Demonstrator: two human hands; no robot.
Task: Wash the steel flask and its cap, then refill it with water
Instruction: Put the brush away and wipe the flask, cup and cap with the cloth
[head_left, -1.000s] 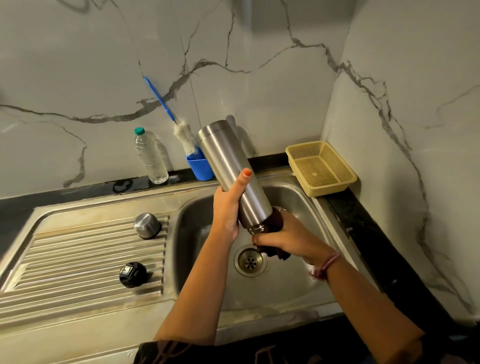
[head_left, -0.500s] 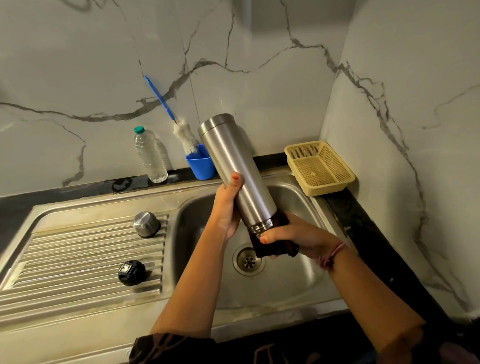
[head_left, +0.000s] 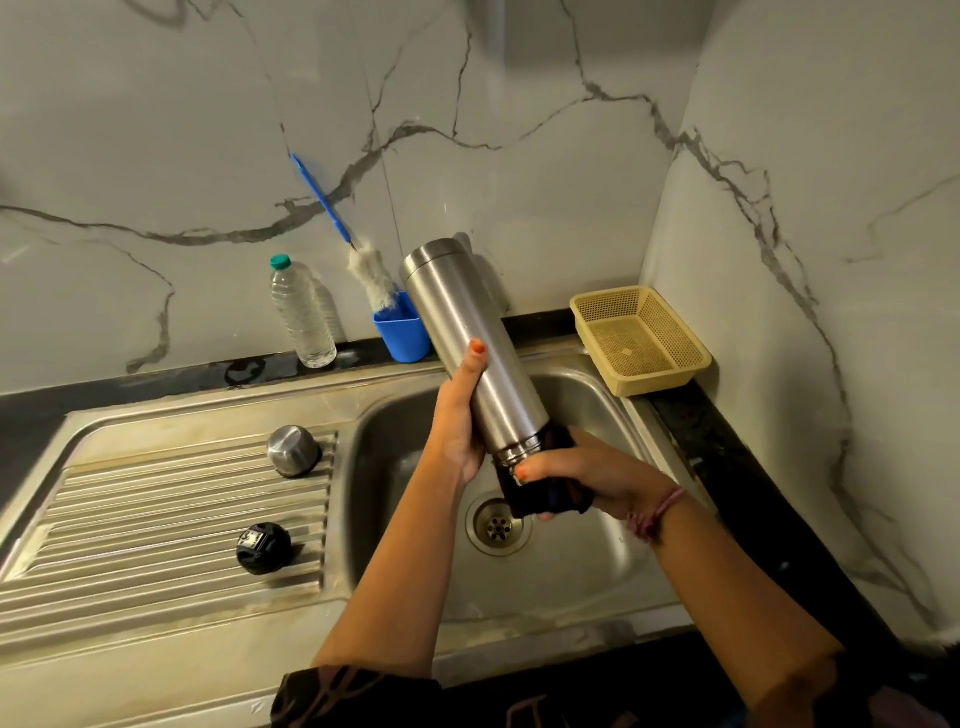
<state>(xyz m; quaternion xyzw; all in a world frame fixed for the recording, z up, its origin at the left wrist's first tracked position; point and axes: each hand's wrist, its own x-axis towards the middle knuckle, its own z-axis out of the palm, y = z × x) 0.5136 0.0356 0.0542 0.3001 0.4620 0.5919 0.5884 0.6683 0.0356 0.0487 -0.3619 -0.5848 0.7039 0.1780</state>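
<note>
Since the earlier frames the right hand (head_left: 587, 480) has drawn its dark cloth (head_left: 545, 493) a little down off the neck, baring the threaded rings, and the steel flask (head_left: 475, 358) has tipped slightly more upright; nothing else has shifted. Nearest the camera, both forearms reach in over the sink (head_left: 613, 561), and the right hand is clamped around the bunched cloth at the flask's mouth, just above the drain (head_left: 497, 525). The left hand (head_left: 460, 421) is closed round the flask's lower body, thumb laid along the steel, holding it inverted, base pointing to about 11 o'clock and mouth to 5 o'clock. At 9 o'clock of the hands, on the ribbed drainer (head_left: 156, 525), stand the steel cap (head_left: 293, 449) and, nearer, a black inner stopper (head_left: 263, 548), well apart from the flask. Farther back on the worktop (head_left: 727, 467) are a plastic water bottle (head_left: 303, 314) at 11 o'clock, a blue cup (head_left: 402, 332) holding a bottle brush (head_left: 371, 278), and a yellow basket (head_left: 639, 338) at 1 o'clock. I judge the washing is mid-way: the neck is being wiped, no water runs, and whether the cap has been washed cannot be told; refilling remains.
</note>
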